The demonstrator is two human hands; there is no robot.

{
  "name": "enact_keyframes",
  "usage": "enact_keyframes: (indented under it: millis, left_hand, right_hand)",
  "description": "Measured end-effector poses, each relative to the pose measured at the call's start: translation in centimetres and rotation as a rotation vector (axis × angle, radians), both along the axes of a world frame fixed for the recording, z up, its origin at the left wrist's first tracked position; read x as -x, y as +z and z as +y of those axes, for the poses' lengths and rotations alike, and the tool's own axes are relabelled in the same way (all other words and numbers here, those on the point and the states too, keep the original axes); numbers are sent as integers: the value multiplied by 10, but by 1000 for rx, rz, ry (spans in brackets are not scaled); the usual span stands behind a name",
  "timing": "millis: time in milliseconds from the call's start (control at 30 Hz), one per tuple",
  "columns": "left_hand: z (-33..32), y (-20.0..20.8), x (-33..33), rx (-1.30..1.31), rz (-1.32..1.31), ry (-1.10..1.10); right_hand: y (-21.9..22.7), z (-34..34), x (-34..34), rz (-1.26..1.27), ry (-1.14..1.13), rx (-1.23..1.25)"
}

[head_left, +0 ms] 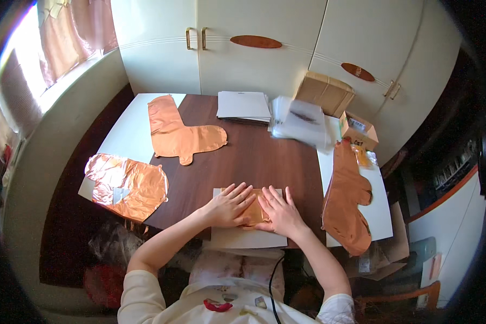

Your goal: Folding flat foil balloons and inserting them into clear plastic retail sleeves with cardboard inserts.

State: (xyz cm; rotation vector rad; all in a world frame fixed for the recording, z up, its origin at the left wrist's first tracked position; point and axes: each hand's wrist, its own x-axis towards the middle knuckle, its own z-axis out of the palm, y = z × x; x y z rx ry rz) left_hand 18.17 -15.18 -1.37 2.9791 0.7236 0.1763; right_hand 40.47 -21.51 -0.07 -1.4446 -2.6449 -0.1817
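Left hand (228,207) and right hand (282,214) lie flat, outspread, on 1 folded foil (255,212) atop white card (245,238), near edge of table (248,156). 2 foil shapes (167,132) lie left, 1 brown shape (344,197) right.

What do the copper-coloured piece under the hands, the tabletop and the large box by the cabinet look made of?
Copper-coloured piece: probably thin metallised film or foil; smooth, satiny sheen.
Tabletop: wood or wood-look laminate, can't tell which; dark brown, low sheen, faint grain streaks.
Large box: likely cardboard; matte tan, flat panels with folded edges.
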Motion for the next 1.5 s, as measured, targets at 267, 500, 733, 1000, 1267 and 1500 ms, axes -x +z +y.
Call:
enact_keyframes:
  millis: [267, 500, 733, 1000, 1267, 1500]
  left_hand:
    - [1, -6, -2, -74, -77, -30]
    - [-1, -7, -1, -74, -76, -5]
    - [-6, -5, -1, -54, -62, -12]
    - [-16, -2, 1, -82, -29, -44]
    - [-57, 6, 6, -68, -46, 4]
    - [-86, 5, 23, -252, 18, 12]
  right_hand:
    - [0, -74, 28, 79, 220, -205]
    - [4, -95, 21, 97, 232, -385]
    - [20, -147, -31, 44, 225, -385]
    - [55, -170, -81, 291, 40, -588]
    - [73, -103, -81, 481, -250, -848]
    - [61, -59, -71, 994, -460, -642]
